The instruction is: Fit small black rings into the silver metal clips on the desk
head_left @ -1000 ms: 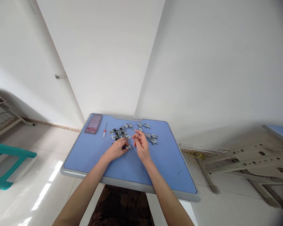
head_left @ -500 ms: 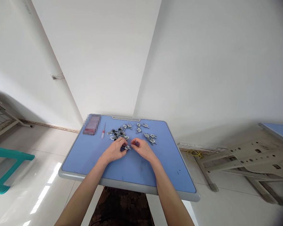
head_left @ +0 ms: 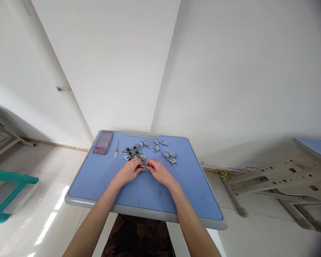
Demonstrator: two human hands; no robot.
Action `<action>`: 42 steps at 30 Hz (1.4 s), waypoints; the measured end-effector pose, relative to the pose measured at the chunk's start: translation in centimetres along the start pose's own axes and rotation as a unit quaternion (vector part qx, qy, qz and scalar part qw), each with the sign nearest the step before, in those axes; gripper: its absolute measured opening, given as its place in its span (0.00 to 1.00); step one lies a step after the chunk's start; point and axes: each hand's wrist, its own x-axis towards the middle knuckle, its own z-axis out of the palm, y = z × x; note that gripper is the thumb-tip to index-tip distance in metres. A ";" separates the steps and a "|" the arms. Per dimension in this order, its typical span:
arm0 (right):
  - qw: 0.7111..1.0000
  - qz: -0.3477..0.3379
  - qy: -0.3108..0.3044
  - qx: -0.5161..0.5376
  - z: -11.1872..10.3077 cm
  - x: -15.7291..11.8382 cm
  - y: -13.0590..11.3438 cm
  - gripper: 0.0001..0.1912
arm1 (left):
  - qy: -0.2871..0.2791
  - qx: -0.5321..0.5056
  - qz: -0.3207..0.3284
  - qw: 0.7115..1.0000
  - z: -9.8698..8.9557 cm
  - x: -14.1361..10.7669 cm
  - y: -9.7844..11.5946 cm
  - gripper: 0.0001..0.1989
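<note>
Between the fingertips of both hands is a small metal part [head_left: 144, 169], low over the blue table [head_left: 155, 192]. My left hand [head_left: 130, 172] pinches its left side, and my right hand [head_left: 157, 171] has its fingers closed on the right side. Just beyond my left hand lies a pile of metal parts with black round pieces [head_left: 130, 152]. Several similar metal parts [head_left: 171, 156] sit to the right of the pile, with a few more near the table's far edge [head_left: 157, 148].
A screwdriver [head_left: 116, 150] with a red and clear handle lies left of the pile. A blurred dark rectangular object [head_left: 103, 142] is at the far left corner. A green stool [head_left: 13, 178] stands left on the floor, and another desk [head_left: 315, 148] is at right.
My right hand has moved left to the small metal part, and its fingers have closed on it. My left hand still holds the part. The view has shifted slightly.
</note>
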 end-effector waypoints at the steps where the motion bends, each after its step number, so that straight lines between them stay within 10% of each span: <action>1: 1.000 -0.004 0.000 -0.007 0.1 0.0 0.1 0.07 | 0.000 -0.001 -0.002 1.000 0.0 0.0 -0.1 0.06; 30: 0.991 -0.021 0.050 -0.119 0.6 0.1 0.4 0.08 | 0.020 0.211 0.020 0.977 1.1 0.2 -1.2 0.07; 42: 0.978 0.022 0.097 -0.184 2.1 1.4 1.7 0.09 | 0.016 0.132 -0.007 0.991 0.7 0.3 -0.5 0.05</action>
